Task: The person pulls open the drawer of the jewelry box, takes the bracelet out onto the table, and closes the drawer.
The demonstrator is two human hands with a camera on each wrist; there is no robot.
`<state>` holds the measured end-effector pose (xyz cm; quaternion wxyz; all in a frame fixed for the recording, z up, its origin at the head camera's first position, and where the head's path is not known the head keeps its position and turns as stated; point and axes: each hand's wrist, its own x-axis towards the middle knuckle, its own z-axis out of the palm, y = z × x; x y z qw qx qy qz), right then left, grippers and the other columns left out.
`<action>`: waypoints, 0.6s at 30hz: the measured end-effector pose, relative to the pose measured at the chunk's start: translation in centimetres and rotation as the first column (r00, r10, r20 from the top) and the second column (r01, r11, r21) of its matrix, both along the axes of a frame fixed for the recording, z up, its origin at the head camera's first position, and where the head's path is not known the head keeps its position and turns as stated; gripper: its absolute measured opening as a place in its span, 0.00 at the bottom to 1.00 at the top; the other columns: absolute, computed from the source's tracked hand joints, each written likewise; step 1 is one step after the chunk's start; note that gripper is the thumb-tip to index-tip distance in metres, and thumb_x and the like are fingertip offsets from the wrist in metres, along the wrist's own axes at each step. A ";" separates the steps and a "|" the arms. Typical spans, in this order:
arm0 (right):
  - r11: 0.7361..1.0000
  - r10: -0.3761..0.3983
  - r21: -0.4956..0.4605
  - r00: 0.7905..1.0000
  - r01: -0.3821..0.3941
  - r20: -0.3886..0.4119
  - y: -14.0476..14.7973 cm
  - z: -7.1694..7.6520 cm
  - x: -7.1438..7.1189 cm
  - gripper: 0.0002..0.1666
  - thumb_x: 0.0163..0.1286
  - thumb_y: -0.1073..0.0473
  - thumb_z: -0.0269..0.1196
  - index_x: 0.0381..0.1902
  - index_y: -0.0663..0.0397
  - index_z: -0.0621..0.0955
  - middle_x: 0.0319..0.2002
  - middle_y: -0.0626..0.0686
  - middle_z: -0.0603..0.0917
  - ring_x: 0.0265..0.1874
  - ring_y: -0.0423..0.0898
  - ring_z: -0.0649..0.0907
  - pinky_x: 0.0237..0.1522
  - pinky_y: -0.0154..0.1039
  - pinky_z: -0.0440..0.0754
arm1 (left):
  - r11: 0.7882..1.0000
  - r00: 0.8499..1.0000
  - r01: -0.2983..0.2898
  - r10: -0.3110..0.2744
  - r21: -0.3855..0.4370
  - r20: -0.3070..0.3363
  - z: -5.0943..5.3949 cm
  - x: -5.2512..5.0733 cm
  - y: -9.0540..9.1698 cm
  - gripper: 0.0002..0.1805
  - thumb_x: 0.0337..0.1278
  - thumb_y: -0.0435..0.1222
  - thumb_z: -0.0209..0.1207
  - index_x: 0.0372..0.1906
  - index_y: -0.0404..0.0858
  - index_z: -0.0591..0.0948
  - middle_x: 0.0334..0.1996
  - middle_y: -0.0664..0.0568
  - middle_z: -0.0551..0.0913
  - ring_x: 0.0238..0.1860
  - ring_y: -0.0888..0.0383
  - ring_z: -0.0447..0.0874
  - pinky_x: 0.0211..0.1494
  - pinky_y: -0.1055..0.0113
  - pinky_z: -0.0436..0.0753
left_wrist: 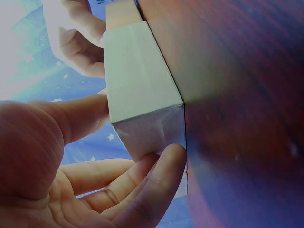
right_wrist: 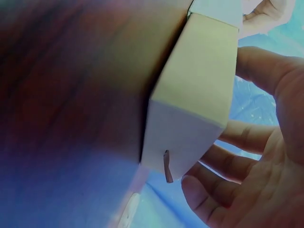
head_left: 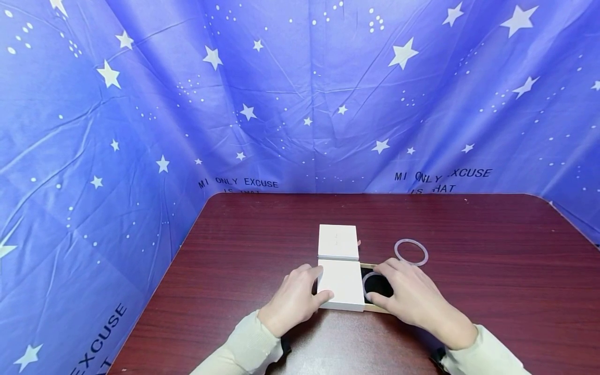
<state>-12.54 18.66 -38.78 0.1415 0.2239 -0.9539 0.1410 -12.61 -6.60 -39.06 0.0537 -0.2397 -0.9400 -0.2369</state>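
Observation:
A white sliding box (head_left: 340,284) lies on the table, its cream-sided drawer (head_left: 375,308) partly out to the right. Black lining and part of a pale bangle (head_left: 364,284) show inside the drawer. My left hand (head_left: 295,294) grips the left end of the white box, thumb on the near top edge and fingers at the end face. Over the drawer, my right hand (head_left: 412,289) holds the bangle between thumb and fingers, covering its right part. A small brown ribbon tab (right_wrist: 168,167) hangs from the drawer's end in the right wrist view.
Directly behind the box lies a second white box (head_left: 338,241), closed. Another pale bangle (head_left: 411,252) rests on the dark red wooden table (head_left: 262,224), behind my right hand. A blue star-printed cloth (head_left: 300,78) hangs beyond the table and along its sides.

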 end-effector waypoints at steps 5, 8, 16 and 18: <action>0.999 -0.025 0.024 1.000 0.024 0.016 -0.2 0.0 0.0 0.32 0.48 0.39 0.72 0.44 0.55 0.83 0.38 0.48 0.81 0.39 0.51 0.81 0.43 0.51 0.76 | 1.000 1.000 -0.001 0.001 0.003 -0.003 -0.1 0.0 0.0 0.16 0.52 0.46 0.67 0.39 0.39 0.80 0.26 0.57 0.73 0.26 0.63 0.71 0.28 0.66 0.74; 0.999 -0.027 0.035 0.999 0.025 0.033 -0.2 0.1 -0.1 0.33 0.47 0.39 0.72 0.44 0.57 0.83 0.38 0.48 0.81 0.39 0.51 0.81 0.42 0.51 0.76 | 1.000 1.000 -0.003 0.003 0.003 -0.003 -0.1 0.0 0.0 0.15 0.52 0.46 0.67 0.37 0.41 0.79 0.25 0.58 0.72 0.25 0.63 0.70 0.28 0.67 0.73; 0.998 -0.036 0.059 0.996 0.032 0.078 -0.4 0.6 -0.2 0.36 0.44 0.37 0.72 0.44 0.58 0.83 0.38 0.49 0.80 0.38 0.51 0.80 0.39 0.50 0.77 | 1.000 1.000 -0.002 0.002 0.002 -0.003 -0.1 -0.1 0.0 0.16 0.52 0.46 0.67 0.39 0.40 0.79 0.26 0.57 0.73 0.26 0.62 0.71 0.28 0.67 0.74; 0.997 -0.040 0.070 0.995 0.034 0.088 -0.6 0.8 -0.2 0.35 0.44 0.37 0.71 0.43 0.57 0.83 0.36 0.48 0.80 0.35 0.49 0.79 0.36 0.48 0.77 | 1.000 1.000 -0.001 0.001 0.003 0.000 -0.2 -0.1 0.0 0.16 0.52 0.46 0.67 0.39 0.40 0.79 0.26 0.57 0.73 0.25 0.62 0.71 0.28 0.67 0.73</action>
